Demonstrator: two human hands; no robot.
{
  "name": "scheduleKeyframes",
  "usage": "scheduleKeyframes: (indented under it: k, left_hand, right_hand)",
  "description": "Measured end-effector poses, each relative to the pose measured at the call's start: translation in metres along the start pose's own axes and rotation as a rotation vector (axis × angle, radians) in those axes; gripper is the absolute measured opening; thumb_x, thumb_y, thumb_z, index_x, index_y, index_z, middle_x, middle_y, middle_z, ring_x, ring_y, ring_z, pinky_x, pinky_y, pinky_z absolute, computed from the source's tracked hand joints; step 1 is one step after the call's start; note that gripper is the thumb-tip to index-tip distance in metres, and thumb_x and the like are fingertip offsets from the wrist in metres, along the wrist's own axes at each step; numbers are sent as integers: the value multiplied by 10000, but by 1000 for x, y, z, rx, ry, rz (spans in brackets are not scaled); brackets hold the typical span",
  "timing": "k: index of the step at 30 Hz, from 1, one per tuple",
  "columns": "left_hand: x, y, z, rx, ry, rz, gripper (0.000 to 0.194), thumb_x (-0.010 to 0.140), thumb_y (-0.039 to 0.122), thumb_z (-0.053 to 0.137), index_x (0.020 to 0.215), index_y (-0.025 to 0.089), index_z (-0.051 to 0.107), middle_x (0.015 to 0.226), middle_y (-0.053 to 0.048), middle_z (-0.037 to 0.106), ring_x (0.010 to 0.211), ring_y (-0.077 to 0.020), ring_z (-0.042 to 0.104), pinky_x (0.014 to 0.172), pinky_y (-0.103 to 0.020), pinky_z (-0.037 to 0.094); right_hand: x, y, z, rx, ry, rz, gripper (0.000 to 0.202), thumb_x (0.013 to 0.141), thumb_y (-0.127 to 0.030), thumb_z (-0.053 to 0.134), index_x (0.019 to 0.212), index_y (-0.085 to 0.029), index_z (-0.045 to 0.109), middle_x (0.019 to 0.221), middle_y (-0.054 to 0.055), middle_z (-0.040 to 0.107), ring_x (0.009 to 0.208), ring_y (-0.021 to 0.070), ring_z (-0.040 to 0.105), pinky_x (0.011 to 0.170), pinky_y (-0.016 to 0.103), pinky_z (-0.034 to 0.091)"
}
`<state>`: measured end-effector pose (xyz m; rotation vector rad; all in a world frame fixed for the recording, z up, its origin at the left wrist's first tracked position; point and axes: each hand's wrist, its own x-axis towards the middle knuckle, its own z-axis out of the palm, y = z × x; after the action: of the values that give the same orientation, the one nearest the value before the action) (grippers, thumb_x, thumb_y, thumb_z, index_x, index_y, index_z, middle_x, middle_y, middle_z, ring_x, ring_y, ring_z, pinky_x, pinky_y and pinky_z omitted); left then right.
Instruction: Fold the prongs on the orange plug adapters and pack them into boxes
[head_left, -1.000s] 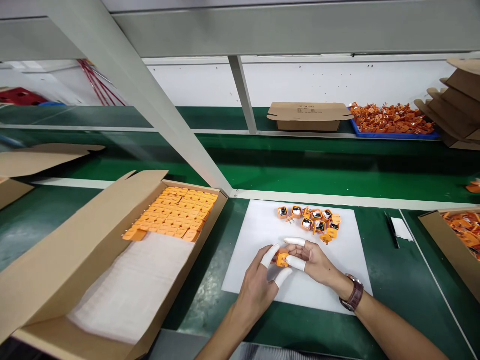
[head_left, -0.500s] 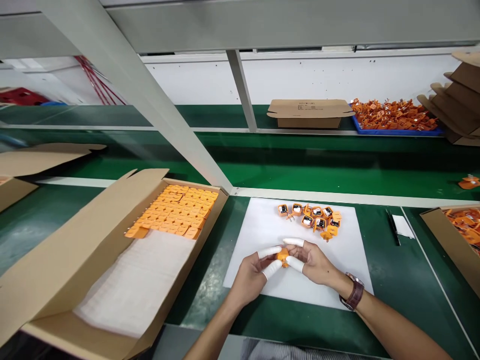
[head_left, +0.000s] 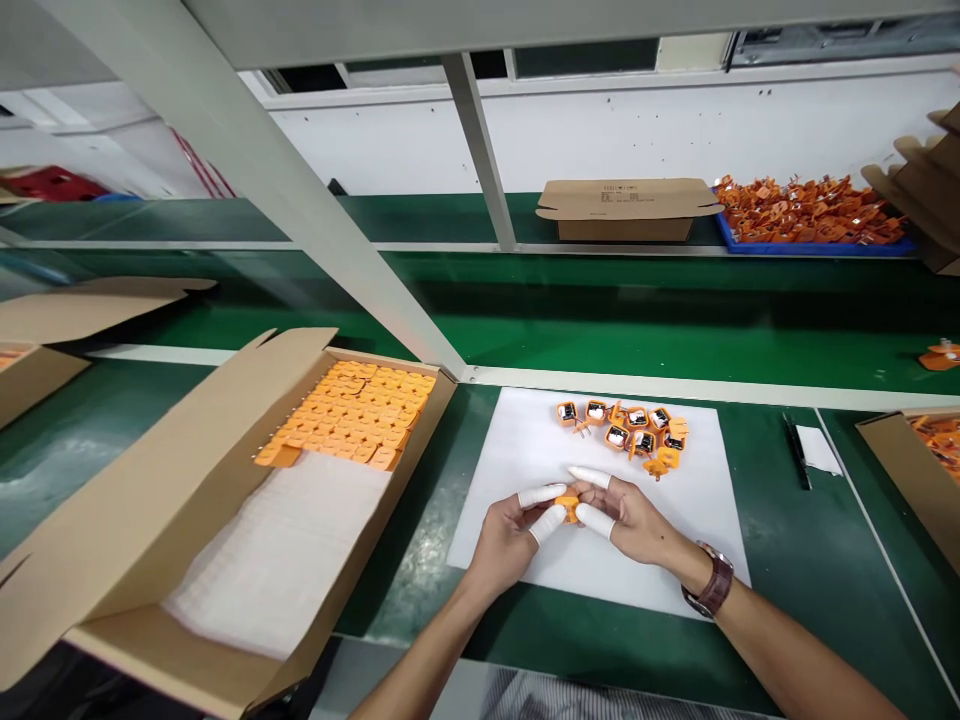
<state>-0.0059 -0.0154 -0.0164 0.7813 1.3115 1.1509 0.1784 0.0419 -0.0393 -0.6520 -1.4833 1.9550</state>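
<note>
A small orange plastic part is pinched between both hands above a white sheet. My left hand grips its left side with thumb and forefinger, both in white finger cots. From the right, my right hand holds it with a cotted thumb and fingers; a brown watch is on that wrist. Fingertips hide much of the part. Beyond the hands, on the same sheet, lies a cluster of orange plastic parts, several with black-and-white insides facing up.
At left stands an open cardboard box with rows of orange parts and a white liner. A black pen and white paper lie right. On the shelf are a blue tray of orange parts and a cardboard box.
Both hands still hold the orange part, which has turned slightly, and the left thumb has come closer over it. The whole view has shifted a little.
</note>
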Motion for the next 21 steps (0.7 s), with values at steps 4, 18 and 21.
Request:
scheduleKeyframes:
  k: [4, 18, 21]
  left_hand:
    - [1, -4, 0, -41, 7, 34, 346, 621, 270, 901, 946, 197, 805, 1003, -68, 815, 971, -286, 754, 972, -428, 571]
    - [-2, 3, 3, -61, 24, 71, 366, 661, 308, 872, 989, 171, 783, 1044, -101, 803, 1010, -299, 739, 955, -410, 563]
    - [-2, 3, 4, -65, 15, 70, 378, 685, 338, 855, 1016, 175, 775, 1085, -108, 792, 1053, -307, 723, 962, -418, 558]
  right_hand:
    - [-1, -2, 1, -20, 2, -52, 468, 912, -337, 670, 1352, -252, 534, 968, 20, 642, 867, 143, 638, 878, 336, 546]
    - [-4, 8, 4, -158, 70, -209, 508, 886, -243, 693, 1356, -332, 524, 1015, 12, 520, 845, 125, 592, 779, 296, 548]
    - [-5, 9, 3, -181, 76, -215, 516, 882, -244, 699, 1359, -330, 523, 1043, 22, 522, 859, 132, 598, 786, 305, 554]
